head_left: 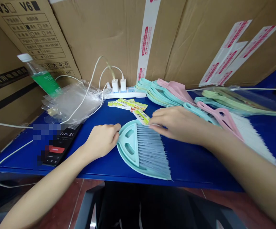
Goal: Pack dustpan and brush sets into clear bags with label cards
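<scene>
A light-teal dustpan lies at the table's front with a matching hand brush nested in it, its grey-blue bristles facing right. My left hand is closed around the handle end of the pair, at their left side. Over the far edge of the dustpan, my right hand has its fingers pinched at the near end of a yellow-green printed card. More such cards lie overlapping just behind it. The right fingertips partly hide where the card ends.
Several teal and pink dustpans are stacked at the back. Loose brushes and a bagged green set lie right. At left are clear plastic bags, a bottle, a phone and cables from a power strip.
</scene>
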Motion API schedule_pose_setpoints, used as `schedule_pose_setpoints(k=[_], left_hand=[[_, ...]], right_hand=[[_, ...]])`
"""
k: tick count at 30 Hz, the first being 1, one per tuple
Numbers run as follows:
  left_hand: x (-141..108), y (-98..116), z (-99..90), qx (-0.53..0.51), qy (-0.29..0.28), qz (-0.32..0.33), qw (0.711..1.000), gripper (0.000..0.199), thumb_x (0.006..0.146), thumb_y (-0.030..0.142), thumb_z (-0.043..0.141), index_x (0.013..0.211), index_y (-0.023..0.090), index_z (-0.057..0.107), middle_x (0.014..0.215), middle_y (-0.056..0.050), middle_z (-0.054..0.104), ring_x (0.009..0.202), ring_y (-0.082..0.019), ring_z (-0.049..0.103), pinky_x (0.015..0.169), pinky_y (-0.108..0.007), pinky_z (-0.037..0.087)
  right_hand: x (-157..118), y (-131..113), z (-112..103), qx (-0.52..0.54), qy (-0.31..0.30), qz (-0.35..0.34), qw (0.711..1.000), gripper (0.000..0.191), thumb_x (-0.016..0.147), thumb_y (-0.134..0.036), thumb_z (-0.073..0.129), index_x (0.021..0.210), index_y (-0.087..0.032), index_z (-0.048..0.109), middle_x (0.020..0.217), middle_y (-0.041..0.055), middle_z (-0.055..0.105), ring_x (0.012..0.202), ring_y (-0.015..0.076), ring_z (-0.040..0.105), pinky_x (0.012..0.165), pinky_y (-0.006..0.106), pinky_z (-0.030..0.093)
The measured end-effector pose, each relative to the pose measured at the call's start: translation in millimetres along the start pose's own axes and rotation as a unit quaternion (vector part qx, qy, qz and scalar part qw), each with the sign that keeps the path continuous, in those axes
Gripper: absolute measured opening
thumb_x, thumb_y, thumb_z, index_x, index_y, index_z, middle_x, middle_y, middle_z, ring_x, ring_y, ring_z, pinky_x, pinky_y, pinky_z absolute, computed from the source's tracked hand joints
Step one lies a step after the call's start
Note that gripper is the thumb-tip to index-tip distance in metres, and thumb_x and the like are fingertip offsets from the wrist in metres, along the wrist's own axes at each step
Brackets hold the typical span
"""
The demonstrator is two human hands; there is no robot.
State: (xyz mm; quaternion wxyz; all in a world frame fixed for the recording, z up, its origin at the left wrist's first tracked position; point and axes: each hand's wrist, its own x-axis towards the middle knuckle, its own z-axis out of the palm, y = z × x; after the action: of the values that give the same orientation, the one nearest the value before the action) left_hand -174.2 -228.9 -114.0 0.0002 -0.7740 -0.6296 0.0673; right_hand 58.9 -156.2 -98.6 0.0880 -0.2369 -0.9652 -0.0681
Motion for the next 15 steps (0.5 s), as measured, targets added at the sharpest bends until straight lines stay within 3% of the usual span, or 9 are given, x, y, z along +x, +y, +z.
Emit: schedule_pose_setpoints(k=[4,10,15], left_hand=[[0.7,-0.5,0.6,-0.003,0.002,-0.003,1.0,0.024,0.088,0.02,0.029,0.078,0.023,0.05,0.075,-0.003,0.067,0.07,-0.025,0.065,0.056,-0.032,0.03],[2.4,-1.8,1.9,-0.007,0.001,-0.004,1.0,0.023,0.088,0.022,0.027,0.076,0.023,0.047,0.075,-0.003,0.067,0.069,-0.023,0.064,0.057,-0.032,0.03],[3.1,-1.3,2.8,0.002,0.004,-0.005,1.0,0.023,0.087,0.024,0.025,0.075,0.024,0.044,0.072,-0.003,0.065,0.067,-0.023,0.064,0.057,-0.032,0.029]], right_hand=[[-6.8,-9.5,6.6,0.054,-0.049,-0.003,0.997,0.023,0.092,-0.015,0.051,0.081,-0.018,0.07,0.082,0.004,0.073,0.075,0.0194,0.066,0.063,0.031,0.039],[-9.7,-19.7,-1.1,0.108,-0.094,0.013,0.99,0.025,0.094,-0.016,0.05,0.073,-0.017,0.065,0.078,0.0041,0.07,0.071,0.0176,0.062,0.063,0.03,0.037],[-13.8,-24.1,-3.9,0.167,-0.096,0.015,0.981,0.031,0.095,-0.016,0.047,0.064,-0.018,0.055,0.068,0.0006,0.063,0.059,0.0129,0.053,0.057,0.028,0.032]])
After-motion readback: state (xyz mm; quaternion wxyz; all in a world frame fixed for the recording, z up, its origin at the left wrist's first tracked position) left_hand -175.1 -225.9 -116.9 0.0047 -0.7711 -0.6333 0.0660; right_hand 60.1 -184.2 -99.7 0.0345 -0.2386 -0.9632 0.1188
